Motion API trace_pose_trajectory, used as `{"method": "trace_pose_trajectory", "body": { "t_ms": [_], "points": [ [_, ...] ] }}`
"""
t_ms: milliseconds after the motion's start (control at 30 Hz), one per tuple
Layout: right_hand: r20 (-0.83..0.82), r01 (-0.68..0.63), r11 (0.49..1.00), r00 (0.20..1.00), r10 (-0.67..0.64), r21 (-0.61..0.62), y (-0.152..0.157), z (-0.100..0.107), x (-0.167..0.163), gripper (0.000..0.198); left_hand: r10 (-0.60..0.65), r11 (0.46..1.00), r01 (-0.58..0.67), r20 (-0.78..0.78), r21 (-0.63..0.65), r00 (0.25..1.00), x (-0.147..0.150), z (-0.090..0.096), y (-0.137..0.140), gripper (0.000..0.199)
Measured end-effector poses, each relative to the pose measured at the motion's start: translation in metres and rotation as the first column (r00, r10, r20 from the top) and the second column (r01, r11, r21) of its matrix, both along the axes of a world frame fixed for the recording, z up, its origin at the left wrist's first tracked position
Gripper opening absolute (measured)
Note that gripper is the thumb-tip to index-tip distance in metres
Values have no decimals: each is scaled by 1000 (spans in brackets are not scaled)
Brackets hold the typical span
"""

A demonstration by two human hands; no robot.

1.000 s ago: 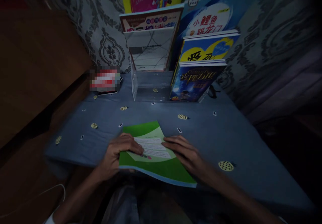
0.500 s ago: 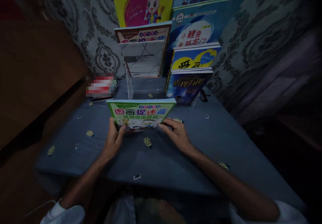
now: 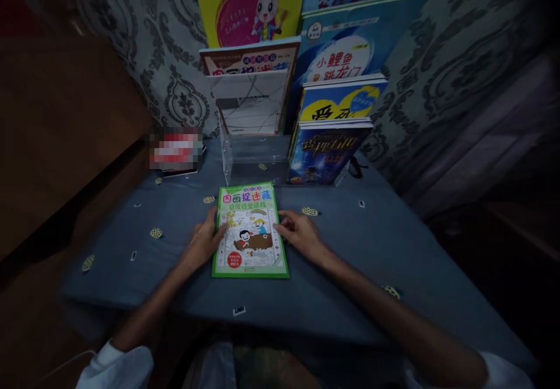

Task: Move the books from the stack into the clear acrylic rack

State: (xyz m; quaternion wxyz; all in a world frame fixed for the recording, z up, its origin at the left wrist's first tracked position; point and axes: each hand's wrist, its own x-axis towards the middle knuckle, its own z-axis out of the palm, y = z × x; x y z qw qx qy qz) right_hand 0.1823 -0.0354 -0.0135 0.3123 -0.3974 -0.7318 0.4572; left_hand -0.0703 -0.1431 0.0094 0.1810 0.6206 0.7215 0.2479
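A green-bordered picture book (image 3: pixel 250 240) lies face up, low over the cloth or on it, its cover toward me. Along its left edge is my left hand (image 3: pixel 205 238), thumb on the cover and fingers closed behind the edge. My right hand (image 3: pixel 301 234) grips the right edge the same way, its thumb at the cover's side. Just behind the book stands a clear book rack (image 3: pixel 254 172) with an open lower slot at its left. Whether the book's underside fully touches the cloth is hidden.
In the rack stand a grey-white book (image 3: pixel 254 106), a yellow book (image 3: pixel 236 13), a teal book (image 3: pixel 336 45) and a dark blue book (image 3: pixel 324 153). A small stack with a blurred red cover (image 3: pixel 177 150) sits at the back left. Blue cloth (image 3: pixel 341 284) covers the table.
The book has tipped down from upright to about flat and come nearer to me. Both hands stay at its sides, the left a little to the right.
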Motion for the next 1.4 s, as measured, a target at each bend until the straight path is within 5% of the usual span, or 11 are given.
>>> {"method": "trace_pose_trajectory", "body": {
  "t_ms": [100, 267, 967, 1400],
  "points": [
    [105, -19, 996, 994, 9, 90, 3, -7, 2, 30, 8, 973, -97, -389, -210, 921, 9, 14, 0, 42],
    [148, -19, 978, 989, -13, 209, 2, -11, 3, 35, 26, 975, -144, -562, -167, 827, 24, 22, 1, 40],
    [210, -54, 965, 978, -1, 256, 15, -11, -18, 31, -25, 992, -53, -601, -110, 799, 1, 16, 43, 30],
    [271, -95, 873, 962, -43, 478, 10, -18, -9, 28, -92, 992, 124, -533, 24, 841, -22, -11, 72, 41]
  ]
}}
